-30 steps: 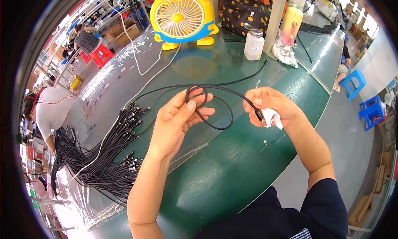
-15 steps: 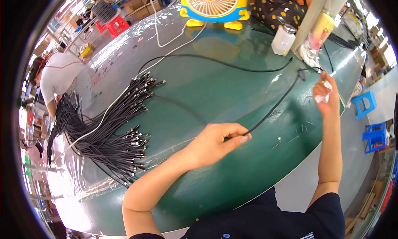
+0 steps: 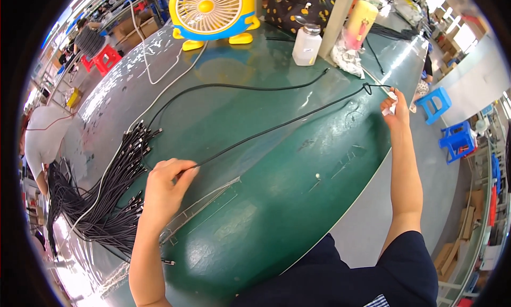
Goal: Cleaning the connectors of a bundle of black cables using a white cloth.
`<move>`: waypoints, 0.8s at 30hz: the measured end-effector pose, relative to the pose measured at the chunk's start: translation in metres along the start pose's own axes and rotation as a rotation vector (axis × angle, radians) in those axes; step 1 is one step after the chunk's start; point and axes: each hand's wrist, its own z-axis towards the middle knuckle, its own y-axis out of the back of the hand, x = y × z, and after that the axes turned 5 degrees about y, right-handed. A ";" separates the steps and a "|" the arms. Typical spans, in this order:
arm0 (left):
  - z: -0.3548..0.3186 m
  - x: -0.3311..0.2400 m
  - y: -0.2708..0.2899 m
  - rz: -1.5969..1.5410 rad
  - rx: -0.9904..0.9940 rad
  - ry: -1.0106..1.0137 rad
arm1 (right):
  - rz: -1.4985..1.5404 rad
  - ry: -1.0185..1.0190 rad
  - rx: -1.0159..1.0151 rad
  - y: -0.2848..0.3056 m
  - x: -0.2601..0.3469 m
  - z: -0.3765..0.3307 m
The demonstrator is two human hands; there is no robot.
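Note:
A black cable (image 3: 277, 128) runs nearly straight across the green table between my hands. My left hand (image 3: 166, 185) pinches it between thumb and fingertips, close to the bundle of black cables (image 3: 114, 216) at the left. At the far right my right hand (image 3: 396, 111) is closed around a crumpled white tissue or cloth (image 3: 391, 103) and the cable's other end. Just before that hand, the cable makes a small loop (image 3: 367, 88). Another black cable (image 3: 234, 86) lies curved on the table behind it. Many cable ends in the bundle show light metal tips.
A yellow and blue fan (image 3: 213, 14) stands at the back, its white cord trailing leftward. A white bottle (image 3: 307, 45) stands by a post (image 3: 339, 19), beside a yellow-pink container (image 3: 362, 22). Blue stools (image 3: 458, 139) are on the right. Another person (image 3: 48, 139) bends over the far left.
My left hand has slid left along the cable, away from my right hand, so a longer stretch lies between them. The view has turned right; my right hand keeps its hold.

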 end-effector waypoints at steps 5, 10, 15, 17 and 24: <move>-0.012 -0.003 0.012 0.163 -0.004 -0.106 | -0.724 0.149 0.042 0.009 0.006 0.018; -0.025 0.001 0.008 0.190 0.092 -0.168 | -1.825 0.725 -0.067 -0.022 0.009 0.012; -0.013 0.003 0.016 0.292 -0.027 -0.188 | -1.647 0.682 0.408 -0.090 -0.026 -0.004; 0.001 0.016 0.024 0.397 -0.115 -0.181 | -1.745 0.643 0.659 -0.121 -0.042 -0.023; 0.082 0.062 0.022 0.770 -0.236 -0.107 | -1.992 0.949 1.039 -0.136 -0.094 -0.031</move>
